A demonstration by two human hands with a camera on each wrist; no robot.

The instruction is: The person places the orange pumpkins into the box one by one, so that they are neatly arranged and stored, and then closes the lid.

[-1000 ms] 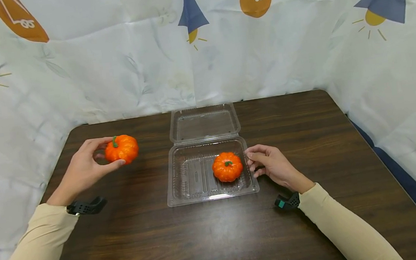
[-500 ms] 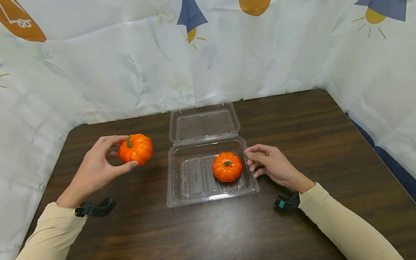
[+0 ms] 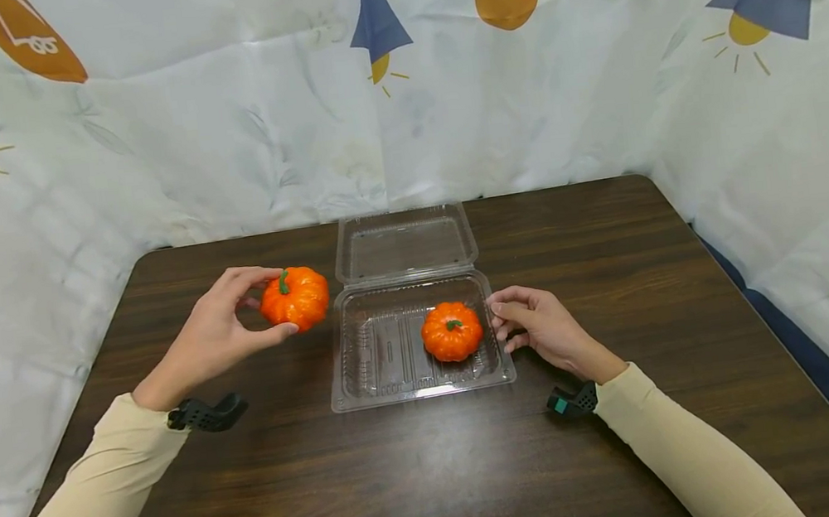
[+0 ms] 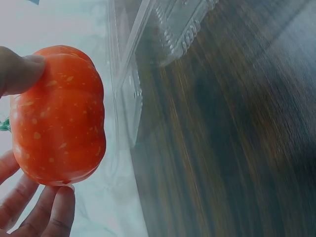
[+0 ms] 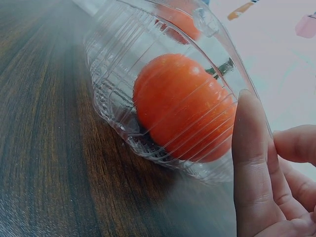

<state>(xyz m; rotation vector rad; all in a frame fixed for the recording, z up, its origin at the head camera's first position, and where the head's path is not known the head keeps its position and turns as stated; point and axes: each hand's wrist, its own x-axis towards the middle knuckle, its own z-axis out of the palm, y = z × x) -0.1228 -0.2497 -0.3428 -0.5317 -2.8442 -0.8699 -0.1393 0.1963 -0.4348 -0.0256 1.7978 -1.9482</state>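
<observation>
Gripping one pumpkin point(image 3: 295, 300) between thumb point(image 3: 276, 335) and fingers point(image 3: 255, 275), the left hand point(image 3: 221, 331) holds it just left of the open plastic box point(image 3: 374, 347) in the head view. The other pumpkin point(image 3: 452, 332) sits inside, near the right wall, where the right hand point(image 3: 547, 333) pinches the rim point(image 3: 508, 366). The left wrist view shows thumb and fingertips on opposite sides of the held pumpkin. The right wrist view shows the other pumpkin through the clear plastic.

gleams orange, flecked yellow, on the left pumpkin point(image 4: 61, 118); runs wood-grained dark brown across the table point(image 3: 332, 491); shows cream on both sleeves point(image 3: 96, 493).
</observation>
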